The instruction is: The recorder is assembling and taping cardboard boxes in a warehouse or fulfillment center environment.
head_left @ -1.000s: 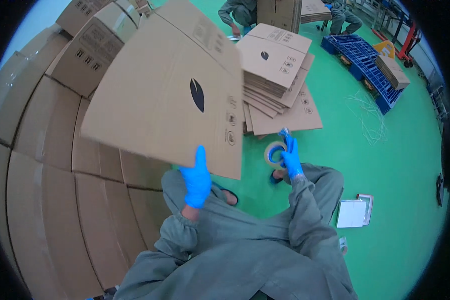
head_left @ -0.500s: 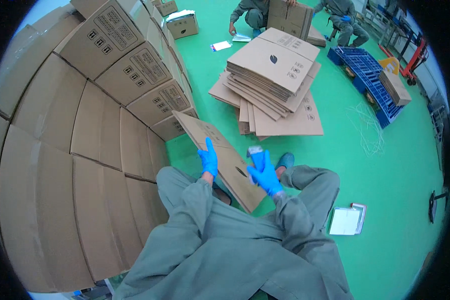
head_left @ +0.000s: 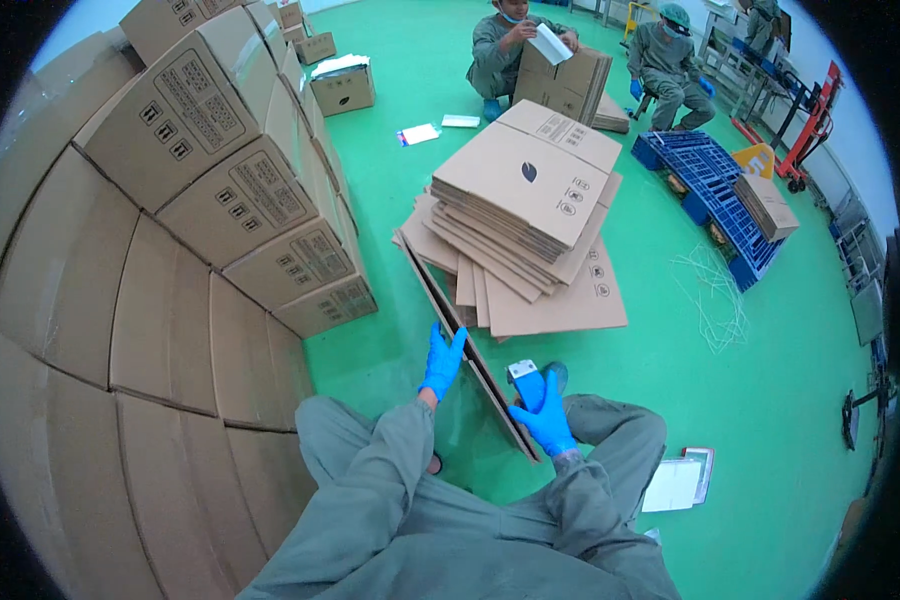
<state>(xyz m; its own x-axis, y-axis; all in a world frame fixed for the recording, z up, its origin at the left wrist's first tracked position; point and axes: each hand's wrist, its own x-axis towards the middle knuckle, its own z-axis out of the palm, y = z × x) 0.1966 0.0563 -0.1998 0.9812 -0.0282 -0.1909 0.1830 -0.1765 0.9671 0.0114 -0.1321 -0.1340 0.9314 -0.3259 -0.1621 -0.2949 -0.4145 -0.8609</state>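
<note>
A flattened cardboard box point(head_left: 492, 388) stands nearly edge-on between my knees, a dark gap showing along its upper edge. My left hand point(head_left: 442, 362), in a blue glove, grips that edge about midway along. My right hand point(head_left: 548, 418), gloved the same, closes round a blue hand tool point(head_left: 532, 388) with a pale, metal-looking end; its exact kind is unclear. This hand is beside the near end of the box. Just beyond, a stack of flattened boxes point(head_left: 525, 175) lies on the floor, its layers askew.
Closed cartons point(head_left: 260, 190) form a high wall at my left. A clipboard with white paper point(head_left: 672, 485) lies by my right knee. Farther right are loose white straps point(head_left: 712, 300) and a blue pallet point(head_left: 715, 190). Two co-workers point(head_left: 500, 50) point(head_left: 670, 70) sit or crouch at the back.
The flattened box has turned from showing its broad printed face to nearly edge-on. Both hands still hold their things. My view has tilted up, and the crouching co-worker now holds a white object up.
</note>
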